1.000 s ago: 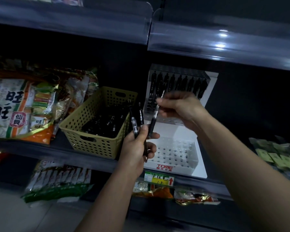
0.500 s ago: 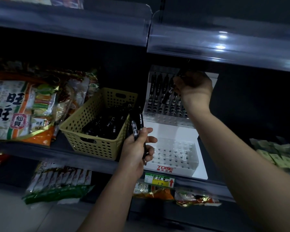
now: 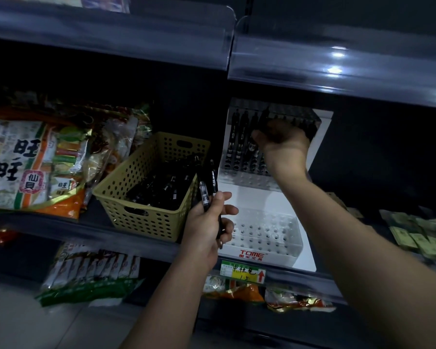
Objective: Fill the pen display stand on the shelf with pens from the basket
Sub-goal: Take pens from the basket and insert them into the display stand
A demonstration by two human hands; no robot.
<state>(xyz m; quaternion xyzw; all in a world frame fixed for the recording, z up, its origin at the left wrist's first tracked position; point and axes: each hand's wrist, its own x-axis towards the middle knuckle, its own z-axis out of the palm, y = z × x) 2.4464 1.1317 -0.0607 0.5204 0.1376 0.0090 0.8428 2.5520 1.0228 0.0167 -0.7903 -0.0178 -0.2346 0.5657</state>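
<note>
Mid-fill: one pen (image 3: 264, 117) going into the far row of the pen display stand (image 3: 267, 255) on the shelf (image 3: 81, 222).
Right hand (image 3: 282, 141) is up at that far row, grip curled round the pen, which stands among those already slotted. The light is dim, so I can't tell if it's fully seated. Left hand (image 3: 207, 222) grips a few spare pens (image 3: 208, 190), upright between the stand and the basket (image 3: 141, 222), which sits just left of the stand, well stocked. Near tier holes look unfilled. Next, my guess: let go, take a spare, line its tip up with a free hole.
</note>
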